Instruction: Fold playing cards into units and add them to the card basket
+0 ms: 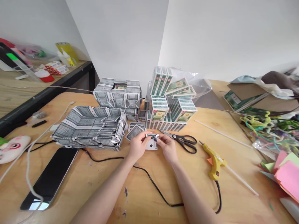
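Both hands pinched on one playing card [152, 143] (ace of spades, top edge folded), just above the table [144, 193]: left hand [137, 146], right hand [167, 147]. Two trays built of cards: near tray [90, 128], far tray [118, 93] holding one green pack. Stacked card packs [170, 107], uncountable. One scissors [184, 141], one glue gun [215, 160].

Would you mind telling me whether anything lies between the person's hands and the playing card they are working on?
Nothing visible does: the left hand and right hand both already grip the playing card by its folded top edge. The scissors lie apart, to the right.
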The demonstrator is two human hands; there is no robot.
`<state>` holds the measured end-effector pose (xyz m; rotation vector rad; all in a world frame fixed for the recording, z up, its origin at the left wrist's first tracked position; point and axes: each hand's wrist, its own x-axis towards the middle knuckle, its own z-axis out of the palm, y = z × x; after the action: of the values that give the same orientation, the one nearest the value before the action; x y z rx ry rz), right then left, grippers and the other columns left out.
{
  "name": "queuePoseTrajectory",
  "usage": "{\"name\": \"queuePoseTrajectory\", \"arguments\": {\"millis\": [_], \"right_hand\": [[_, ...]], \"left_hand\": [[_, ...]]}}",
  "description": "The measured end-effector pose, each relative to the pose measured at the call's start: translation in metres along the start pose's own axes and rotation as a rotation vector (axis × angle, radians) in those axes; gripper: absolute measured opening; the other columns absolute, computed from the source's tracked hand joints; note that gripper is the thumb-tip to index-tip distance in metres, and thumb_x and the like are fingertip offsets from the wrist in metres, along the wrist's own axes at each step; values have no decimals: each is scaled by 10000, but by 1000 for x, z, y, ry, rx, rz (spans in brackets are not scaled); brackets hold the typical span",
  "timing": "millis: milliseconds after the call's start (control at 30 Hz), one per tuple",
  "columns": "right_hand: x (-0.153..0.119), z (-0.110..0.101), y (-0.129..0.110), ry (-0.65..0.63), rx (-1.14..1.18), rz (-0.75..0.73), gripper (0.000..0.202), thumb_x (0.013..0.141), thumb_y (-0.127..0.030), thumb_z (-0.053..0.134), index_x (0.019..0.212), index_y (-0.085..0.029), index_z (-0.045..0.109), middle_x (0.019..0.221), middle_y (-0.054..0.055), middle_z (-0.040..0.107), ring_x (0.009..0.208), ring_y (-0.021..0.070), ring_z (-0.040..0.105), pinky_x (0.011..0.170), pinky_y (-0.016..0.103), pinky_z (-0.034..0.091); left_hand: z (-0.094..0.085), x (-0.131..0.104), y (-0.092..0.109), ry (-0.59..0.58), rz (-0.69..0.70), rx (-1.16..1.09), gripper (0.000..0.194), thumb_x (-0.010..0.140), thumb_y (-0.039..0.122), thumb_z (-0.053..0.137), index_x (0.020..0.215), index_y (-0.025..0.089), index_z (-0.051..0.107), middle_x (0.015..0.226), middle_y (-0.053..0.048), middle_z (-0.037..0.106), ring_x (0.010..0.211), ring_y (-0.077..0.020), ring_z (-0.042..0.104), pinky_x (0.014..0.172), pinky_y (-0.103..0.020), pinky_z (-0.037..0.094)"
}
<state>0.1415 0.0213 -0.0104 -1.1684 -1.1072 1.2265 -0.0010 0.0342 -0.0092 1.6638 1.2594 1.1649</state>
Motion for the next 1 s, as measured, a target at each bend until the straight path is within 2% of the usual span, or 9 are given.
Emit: {"name": "queuePoseTrajectory", "arguments": {"millis": [133,267,400,633,1000], "right_hand": [[0,0,1,-7,1,12,273,673,-369,633,862,-174,656,793,44,681,649,170,608,569,282,486],[-1,-1,0,-36,34,60,282,678,-369,633,883,-178,659,778,33,679,602,156,594,511,256,464],[-1,-1,-1,-52,67,66,261,685,-351,633,885,-184,656,788,27,675,653,161,599,560,262,468],[0,-1,-1,-57,96,84,235,691,-337,634,868,-184,652,791,25,674,650,153,595,566,256,462],[0,1,1,-59,122,142,261,666,-343,664,872,-183,646,781,24,671,654,151,590,585,248,457]], "left_hand": [[-1,-1,4,21,-19,46,220,792,315,498,897,168,624,656,-4,631,508,-84,521,452,-168,384],[-2,-1,4,31,-49,47,225,796,322,485,880,165,622,611,7,602,485,-82,496,431,-167,357],[0,0,3,34,-92,28,234,794,345,480,864,170,619,592,15,582,481,-84,482,430,-173,352],[5,1,4,69,-197,-160,219,769,363,509,806,165,594,660,7,600,566,-103,529,496,-186,400],[9,3,-3,123,-381,-325,239,711,388,551,682,150,553,521,53,456,444,-66,400,398,-162,302]]}}
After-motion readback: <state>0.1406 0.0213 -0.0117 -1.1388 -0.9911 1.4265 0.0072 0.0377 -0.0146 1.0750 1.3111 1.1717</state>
